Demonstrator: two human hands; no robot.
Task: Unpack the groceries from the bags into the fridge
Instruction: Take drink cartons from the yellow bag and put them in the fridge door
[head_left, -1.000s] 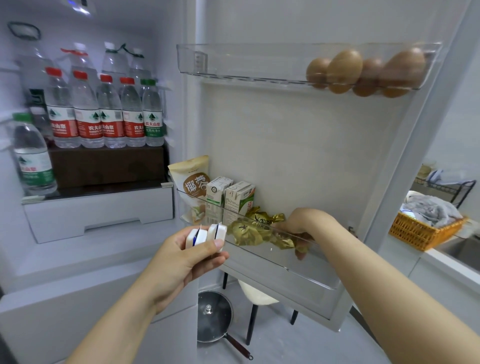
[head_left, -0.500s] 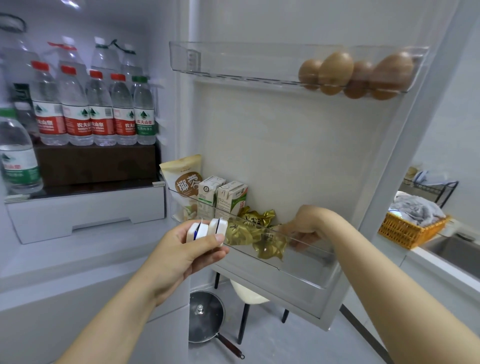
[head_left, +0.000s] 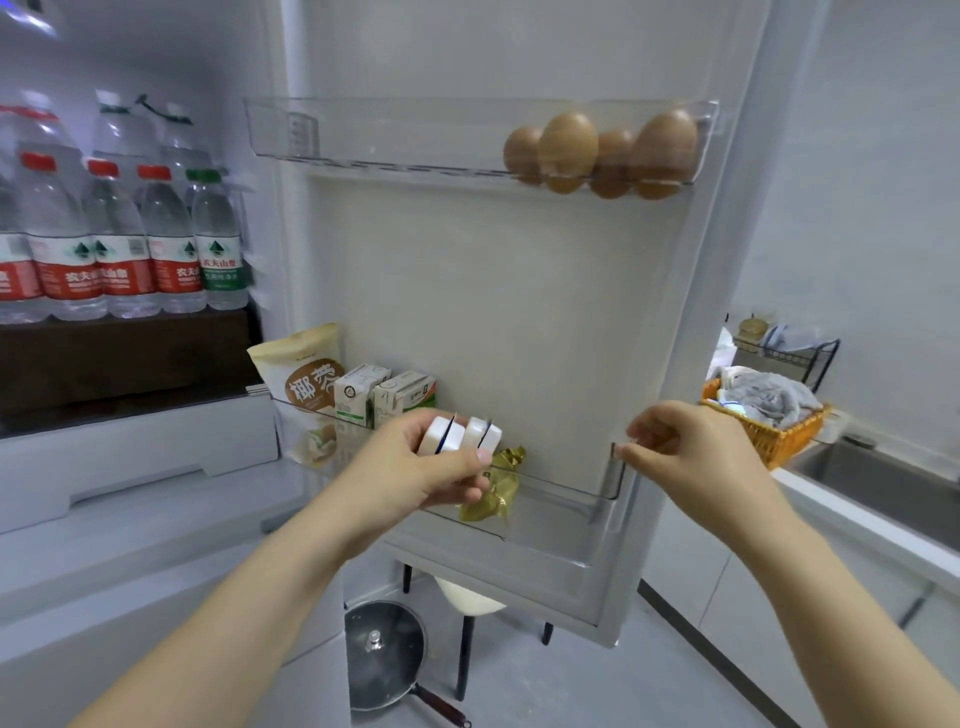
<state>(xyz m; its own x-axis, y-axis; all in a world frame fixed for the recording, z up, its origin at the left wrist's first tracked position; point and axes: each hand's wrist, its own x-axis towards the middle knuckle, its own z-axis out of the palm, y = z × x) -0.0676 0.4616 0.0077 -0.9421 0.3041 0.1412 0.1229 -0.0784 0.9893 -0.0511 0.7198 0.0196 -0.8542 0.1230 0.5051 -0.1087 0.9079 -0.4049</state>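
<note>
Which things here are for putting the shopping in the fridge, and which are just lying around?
For the job: left hand gripping two white packs; lower door shelf; gold packets, cartons and snack bag in it.

Just lying about: pan on the floor; orange basket by the sink; stool.

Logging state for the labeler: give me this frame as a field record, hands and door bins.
left hand: grips two white packs in front of lower door bin
right hand: at the bin's right end, fingers curled, grip unclear
lower bin contents: pouch, two cartons, gold packets
upper door bin: brown eggs
</note>
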